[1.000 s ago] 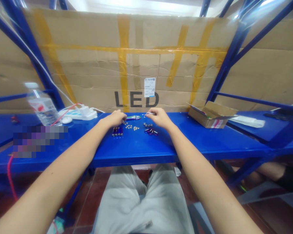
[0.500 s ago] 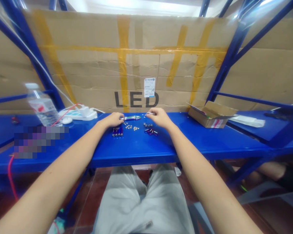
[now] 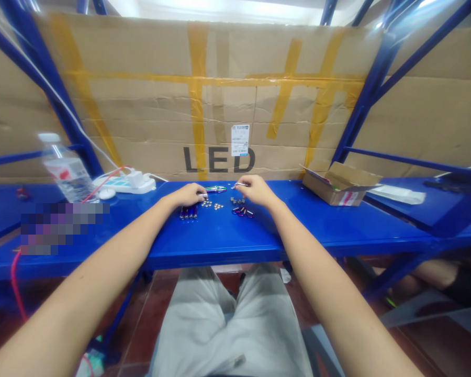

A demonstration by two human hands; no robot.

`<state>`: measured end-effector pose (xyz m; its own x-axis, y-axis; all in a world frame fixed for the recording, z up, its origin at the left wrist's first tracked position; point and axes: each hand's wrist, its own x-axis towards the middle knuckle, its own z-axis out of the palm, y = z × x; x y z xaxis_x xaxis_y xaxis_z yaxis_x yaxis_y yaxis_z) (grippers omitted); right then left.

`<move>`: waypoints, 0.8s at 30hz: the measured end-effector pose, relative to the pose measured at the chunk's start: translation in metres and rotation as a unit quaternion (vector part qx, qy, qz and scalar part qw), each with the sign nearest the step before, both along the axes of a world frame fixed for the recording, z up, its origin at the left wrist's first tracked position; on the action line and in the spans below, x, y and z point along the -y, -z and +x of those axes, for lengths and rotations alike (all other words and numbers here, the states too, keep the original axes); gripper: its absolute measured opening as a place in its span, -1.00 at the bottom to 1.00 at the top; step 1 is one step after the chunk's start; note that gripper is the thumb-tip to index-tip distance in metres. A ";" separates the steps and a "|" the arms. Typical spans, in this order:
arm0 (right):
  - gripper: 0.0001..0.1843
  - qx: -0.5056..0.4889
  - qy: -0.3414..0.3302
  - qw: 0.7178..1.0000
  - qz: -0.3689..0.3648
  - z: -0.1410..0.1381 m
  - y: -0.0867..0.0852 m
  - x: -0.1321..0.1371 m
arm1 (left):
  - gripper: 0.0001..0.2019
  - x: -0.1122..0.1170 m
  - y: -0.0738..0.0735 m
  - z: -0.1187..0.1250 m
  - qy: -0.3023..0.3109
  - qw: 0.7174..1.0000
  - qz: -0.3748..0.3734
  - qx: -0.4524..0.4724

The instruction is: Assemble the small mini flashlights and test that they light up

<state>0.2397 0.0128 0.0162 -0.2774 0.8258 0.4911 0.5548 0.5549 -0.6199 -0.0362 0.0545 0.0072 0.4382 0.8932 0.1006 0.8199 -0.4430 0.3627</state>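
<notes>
On the blue table, my left hand (image 3: 191, 194) is closed in a pinch over a group of small metal rings (image 3: 208, 204), with a pale glint at its fingertips too small to name. My right hand (image 3: 256, 189) pinches a slim silvery piece (image 3: 241, 184) that points left. Beyond my left fingers lie shiny green-purple metal tubes (image 3: 216, 189), partly hidden by the hand. Several purple tubes (image 3: 189, 212) lie side by side below my left wrist. Small silver parts (image 3: 236, 201) and purple pieces with metal ends (image 3: 243, 212) lie under my right hand.
An open cardboard box (image 3: 339, 184) stands at the right, beside a white packet (image 3: 400, 194). At the left are a water bottle (image 3: 67, 167), a white power strip (image 3: 125, 181) and a red cable (image 3: 18, 283). A large cardboard sheet (image 3: 153, 115) backs the table.
My left hand has moved slightly right and down, from the end of the shiny tubes to the small rings. My right hand stays nearly in place, still pinching the slim piece.
</notes>
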 end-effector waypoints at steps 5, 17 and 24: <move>-0.81 0.008 -0.006 1.000 -0.012 -0.001 -0.002 0.004 | -0.70 0.009 -0.006 0.011 0.025 0.999 -0.032 0.007; -0.81 0.015 -0.019 1.000 -0.002 0.000 0.002 -0.001 | -0.75 0.014 -0.017 0.020 -0.002 0.997 -0.031 -0.075; -0.80 0.022 -0.019 1.000 -0.005 0.001 0.001 0.001 | -0.80 0.018 -0.020 0.042 0.026 0.994 -0.026 -0.099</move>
